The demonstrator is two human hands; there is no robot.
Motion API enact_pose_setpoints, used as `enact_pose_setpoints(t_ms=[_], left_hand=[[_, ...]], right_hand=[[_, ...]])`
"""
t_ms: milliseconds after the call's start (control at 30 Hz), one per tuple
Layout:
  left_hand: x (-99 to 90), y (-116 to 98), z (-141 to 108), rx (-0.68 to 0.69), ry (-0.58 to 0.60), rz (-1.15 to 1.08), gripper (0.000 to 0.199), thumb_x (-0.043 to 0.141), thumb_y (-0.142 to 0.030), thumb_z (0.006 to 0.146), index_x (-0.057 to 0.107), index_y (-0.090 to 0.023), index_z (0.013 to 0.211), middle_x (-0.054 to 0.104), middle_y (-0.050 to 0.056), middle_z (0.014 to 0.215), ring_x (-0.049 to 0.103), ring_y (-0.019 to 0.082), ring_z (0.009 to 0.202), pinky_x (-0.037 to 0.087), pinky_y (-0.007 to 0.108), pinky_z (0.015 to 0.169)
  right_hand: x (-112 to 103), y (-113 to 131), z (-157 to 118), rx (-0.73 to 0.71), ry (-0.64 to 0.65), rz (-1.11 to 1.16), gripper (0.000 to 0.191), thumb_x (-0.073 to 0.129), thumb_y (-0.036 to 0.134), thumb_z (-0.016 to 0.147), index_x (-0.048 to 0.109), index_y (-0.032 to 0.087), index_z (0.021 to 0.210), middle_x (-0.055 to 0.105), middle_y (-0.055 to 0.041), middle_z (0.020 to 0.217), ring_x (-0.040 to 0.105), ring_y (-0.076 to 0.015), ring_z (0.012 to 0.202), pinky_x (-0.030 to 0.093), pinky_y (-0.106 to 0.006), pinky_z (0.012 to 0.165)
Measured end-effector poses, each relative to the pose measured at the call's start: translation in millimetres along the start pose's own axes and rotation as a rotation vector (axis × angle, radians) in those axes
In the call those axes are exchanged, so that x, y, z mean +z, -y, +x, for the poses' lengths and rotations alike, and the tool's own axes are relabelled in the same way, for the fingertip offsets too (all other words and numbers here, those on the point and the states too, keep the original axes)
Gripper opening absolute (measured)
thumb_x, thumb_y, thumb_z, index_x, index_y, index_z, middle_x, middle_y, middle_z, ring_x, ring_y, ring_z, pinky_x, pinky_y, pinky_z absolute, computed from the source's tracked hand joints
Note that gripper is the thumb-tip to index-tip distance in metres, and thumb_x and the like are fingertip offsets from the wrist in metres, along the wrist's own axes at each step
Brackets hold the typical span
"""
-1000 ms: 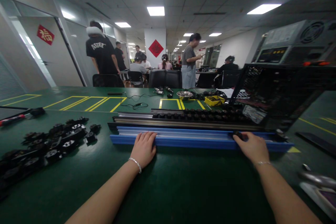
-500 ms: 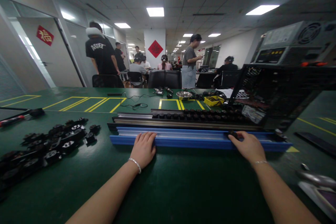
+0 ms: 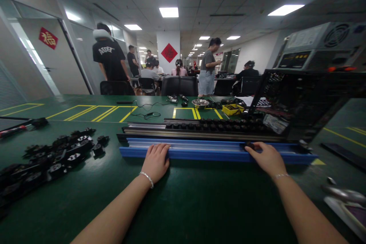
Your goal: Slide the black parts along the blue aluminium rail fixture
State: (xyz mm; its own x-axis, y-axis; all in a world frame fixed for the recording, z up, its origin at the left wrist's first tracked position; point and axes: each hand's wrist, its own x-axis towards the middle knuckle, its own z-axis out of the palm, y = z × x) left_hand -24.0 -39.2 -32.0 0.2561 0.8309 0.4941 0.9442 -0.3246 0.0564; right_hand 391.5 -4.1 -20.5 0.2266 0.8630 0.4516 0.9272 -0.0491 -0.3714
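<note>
A long blue rail (image 3: 206, 154) with a channel along it lies across the green table in front of me. My left hand (image 3: 156, 160) grips the near wall of the rail left of its middle, fingers together over the edge. Toward the rail's right part, my right hand (image 3: 267, 157) pinches a small black part (image 3: 249, 145) in the channel. The undersides of both hands are hidden. Behind the blue rail lie dark rails (image 3: 183, 134) and a row of black parts (image 3: 217, 125).
Many black parts (image 3: 74, 156) are heaped at the left. An open computer case (image 3: 303, 103) stands at the right rear. Farther back are a metal bowl (image 3: 200, 103), a yellow tray (image 3: 233, 109) and cables. Several people are in the background.
My right hand has slid slightly left along the blue rail together with the small black part. My left hand has stayed in place.
</note>
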Motion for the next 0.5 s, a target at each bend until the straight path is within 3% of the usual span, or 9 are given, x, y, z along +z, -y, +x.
enact_pose_setpoints(t_ms=[500], left_hand=[[-0.2,0.1,0.2,0.003,-0.011,0.007,0.045,0.047,-0.022,0.076,0.048,-0.024,0.122,0.056,0.006,0.122,0.046,0.022,0.114,0.028,0.043,0.103]], right_hand=[[-2.4,10.6,-1.6,0.026,0.025,0.003,0.046,0.049,0.061,0.066,0.061,0.020,0.082,0.065,-0.0077,0.083,0.057,-0.0252,0.081,0.044,-0.037,0.070]])
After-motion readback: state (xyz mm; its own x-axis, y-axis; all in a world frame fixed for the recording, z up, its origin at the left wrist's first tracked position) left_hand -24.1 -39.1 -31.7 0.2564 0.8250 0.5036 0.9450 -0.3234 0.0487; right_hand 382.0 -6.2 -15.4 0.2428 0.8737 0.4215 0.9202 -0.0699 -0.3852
